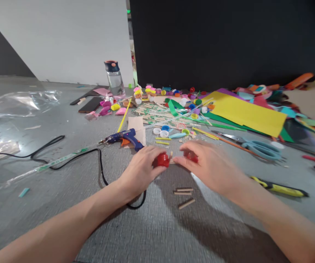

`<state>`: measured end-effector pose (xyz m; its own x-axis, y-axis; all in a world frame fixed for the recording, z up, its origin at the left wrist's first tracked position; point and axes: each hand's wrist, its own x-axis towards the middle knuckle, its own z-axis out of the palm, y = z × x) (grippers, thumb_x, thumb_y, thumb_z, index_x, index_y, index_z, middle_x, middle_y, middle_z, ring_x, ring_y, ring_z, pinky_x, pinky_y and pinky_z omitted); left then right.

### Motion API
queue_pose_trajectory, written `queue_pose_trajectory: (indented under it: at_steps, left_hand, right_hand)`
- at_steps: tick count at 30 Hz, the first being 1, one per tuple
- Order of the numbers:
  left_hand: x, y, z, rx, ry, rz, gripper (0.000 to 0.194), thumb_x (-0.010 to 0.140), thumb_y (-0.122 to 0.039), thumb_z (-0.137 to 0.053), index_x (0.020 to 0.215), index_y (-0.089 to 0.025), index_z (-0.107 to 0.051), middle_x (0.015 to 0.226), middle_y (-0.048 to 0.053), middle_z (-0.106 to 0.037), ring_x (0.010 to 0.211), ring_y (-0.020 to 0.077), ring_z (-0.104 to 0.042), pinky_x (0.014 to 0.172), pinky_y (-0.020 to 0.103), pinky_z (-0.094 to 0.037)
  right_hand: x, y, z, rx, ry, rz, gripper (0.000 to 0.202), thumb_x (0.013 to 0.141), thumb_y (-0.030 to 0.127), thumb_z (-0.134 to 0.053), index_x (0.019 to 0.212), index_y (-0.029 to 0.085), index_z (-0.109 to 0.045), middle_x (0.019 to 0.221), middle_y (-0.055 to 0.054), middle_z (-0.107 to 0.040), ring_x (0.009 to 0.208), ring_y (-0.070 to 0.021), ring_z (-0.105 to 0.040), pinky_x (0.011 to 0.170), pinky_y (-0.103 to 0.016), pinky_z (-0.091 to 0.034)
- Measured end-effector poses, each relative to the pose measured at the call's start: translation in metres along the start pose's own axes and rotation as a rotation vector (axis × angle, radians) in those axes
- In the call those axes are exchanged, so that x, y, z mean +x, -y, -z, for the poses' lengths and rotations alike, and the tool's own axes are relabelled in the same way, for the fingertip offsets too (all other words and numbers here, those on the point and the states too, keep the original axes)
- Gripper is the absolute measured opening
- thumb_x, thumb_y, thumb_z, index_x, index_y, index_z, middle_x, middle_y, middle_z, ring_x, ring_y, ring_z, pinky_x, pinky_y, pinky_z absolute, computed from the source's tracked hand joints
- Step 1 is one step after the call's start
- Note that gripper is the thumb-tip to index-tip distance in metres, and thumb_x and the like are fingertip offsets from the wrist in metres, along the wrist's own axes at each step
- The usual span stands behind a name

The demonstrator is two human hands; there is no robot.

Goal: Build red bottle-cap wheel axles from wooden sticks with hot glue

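Note:
My left hand (142, 168) is closed around a red bottle cap (163, 159) just above the grey table. Opposite it, my right hand (209, 164) curls with its thumb and fingers about a second red cap (192, 157), part of which its fingers hide. A short wooden stick (171, 156) stands beside the left cap, in the gap between both hands. More cut wooden stick pieces (186, 204) lie on the table below the hands. Behind my left hand rests a blue glue gun (127, 137) on a piece of cardboard.
Black cable (101, 164) loops left of my left arm. Blue-handled scissors (264, 149) and a yellow utility knife (280, 188) lie to the right. Farther back are wooden sticks (154, 114), loose caps (165, 128), yellow paper (250, 113) and a water bottle (116, 80).

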<state>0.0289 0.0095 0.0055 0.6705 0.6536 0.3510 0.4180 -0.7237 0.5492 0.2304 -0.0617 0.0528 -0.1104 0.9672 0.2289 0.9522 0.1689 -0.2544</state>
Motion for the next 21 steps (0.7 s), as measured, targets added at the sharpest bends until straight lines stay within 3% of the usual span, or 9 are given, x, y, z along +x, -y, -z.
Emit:
queue_pose_trajectory:
  at_steps: [3, 7, 12, 21]
  left_hand:
    - [-0.001, -0.002, -0.002, 0.005, 0.005, -0.006, 0.028, 0.087, -0.011, -0.073, 0.112, -0.017, -0.064, 0.112, 0.01, -0.072, 0.108, 0.0277, -0.066, 0.097, 0.048, -0.052]
    - [0.0, -0.004, -0.002, 0.003, 0.019, -0.021, 0.02, 0.087, -0.01, -0.074, 0.104, -0.015, -0.065, 0.103, 0.009, -0.072, 0.101, 0.0271, -0.066, 0.092, 0.045, -0.053]
    - [-0.001, -0.004, -0.004, -0.011, 0.02, -0.021, 0.021, 0.087, -0.012, -0.075, 0.104, -0.016, -0.065, 0.105, 0.008, -0.071, 0.104, 0.027, -0.065, 0.094, 0.045, -0.052]
    - [-0.001, -0.002, -0.005, -0.04, 0.027, -0.008, 0.023, 0.084, -0.014, -0.079, 0.104, -0.015, -0.067, 0.106, 0.008, -0.072, 0.105, 0.0271, -0.066, 0.096, 0.044, -0.053]
  right_hand:
    - [0.006, 0.014, -0.002, -0.053, 0.02, -0.047, 0.031, 0.098, 0.043, -0.066, 0.077, 0.02, -0.061, 0.071, -0.002, -0.067, 0.064, -0.0188, -0.06, 0.058, -0.031, -0.035]
    - [0.014, 0.023, -0.005, -0.128, 0.052, -0.064, 0.036, 0.098, 0.036, -0.06, 0.066, 0.021, -0.052, 0.061, -0.002, -0.059, 0.058, -0.0179, -0.052, 0.055, -0.032, -0.022]
    - [0.018, 0.02, -0.011, -0.129, 0.096, -0.024, 0.032, 0.096, 0.023, -0.052, 0.064, 0.021, -0.049, 0.061, -0.001, -0.056, 0.057, -0.0158, -0.047, 0.056, -0.032, -0.023]
    - [0.018, 0.014, -0.015, -0.084, 0.114, 0.024, 0.031, 0.098, 0.021, -0.047, 0.067, 0.021, -0.046, 0.062, 0.001, -0.054, 0.055, -0.0144, -0.042, 0.056, -0.031, -0.025]
